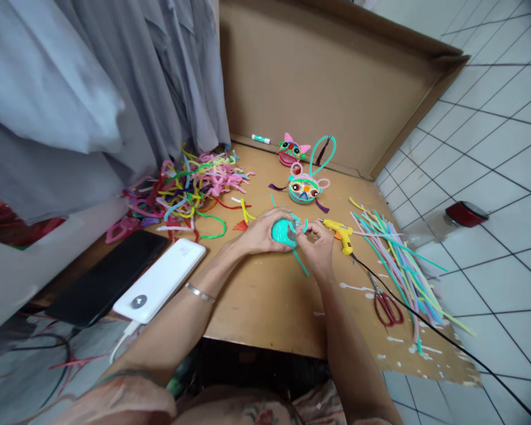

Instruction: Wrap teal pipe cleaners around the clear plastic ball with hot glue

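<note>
My left hand (263, 231) is wrapped around a rounded turquoise pipe-cleaner piece (283, 232), holding it above the middle of the table. At the piece's right side, the fingers of my right hand (316, 245) pinch a short curled bit of turquoise pipe cleaner (301, 225). A straight turquoise stem (301, 261) sticks out below the piece, and another thin end shows above it. Just right of my right hand lies a yellow glue gun (340, 234) with a black cord. The underside of the piece is hidden by my left palm.
Two decorated animal-face pipe-cleaner figures (304, 188) stand at the back near a glue stick (261, 139). Tangled pipe cleaners (190, 189), a black phone (110, 277) and a white power bank (161, 280) are left. Red-handled scissors (387, 308) and straight pipe cleaners (400, 262) lie right.
</note>
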A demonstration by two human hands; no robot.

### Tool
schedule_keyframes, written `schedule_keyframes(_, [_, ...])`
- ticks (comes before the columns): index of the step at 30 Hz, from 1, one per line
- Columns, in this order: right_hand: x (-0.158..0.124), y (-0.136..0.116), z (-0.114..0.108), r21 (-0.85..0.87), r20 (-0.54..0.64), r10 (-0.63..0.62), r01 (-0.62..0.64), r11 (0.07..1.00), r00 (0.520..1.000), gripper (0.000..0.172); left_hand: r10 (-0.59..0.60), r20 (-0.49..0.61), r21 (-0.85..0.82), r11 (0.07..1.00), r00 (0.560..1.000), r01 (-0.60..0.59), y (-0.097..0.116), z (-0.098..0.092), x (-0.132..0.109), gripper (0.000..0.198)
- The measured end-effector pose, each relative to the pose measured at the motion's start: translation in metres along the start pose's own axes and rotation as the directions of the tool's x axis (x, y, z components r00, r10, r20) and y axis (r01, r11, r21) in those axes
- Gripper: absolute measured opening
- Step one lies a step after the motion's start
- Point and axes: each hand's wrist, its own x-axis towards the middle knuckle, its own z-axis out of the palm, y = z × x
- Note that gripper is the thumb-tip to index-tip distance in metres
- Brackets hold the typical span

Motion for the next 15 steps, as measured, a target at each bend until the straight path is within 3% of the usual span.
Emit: schedule_keyframes(15, [-0.0011, 0.0019, 0.0046, -0.069, 0.075, -0.021, 0.026, 0.997, 0.997, 0.014, -0.008, 0.02, -0.018, 1.0, 1.0, 0.009, -0.0007, -0.0016, -0.0004, 0.062])
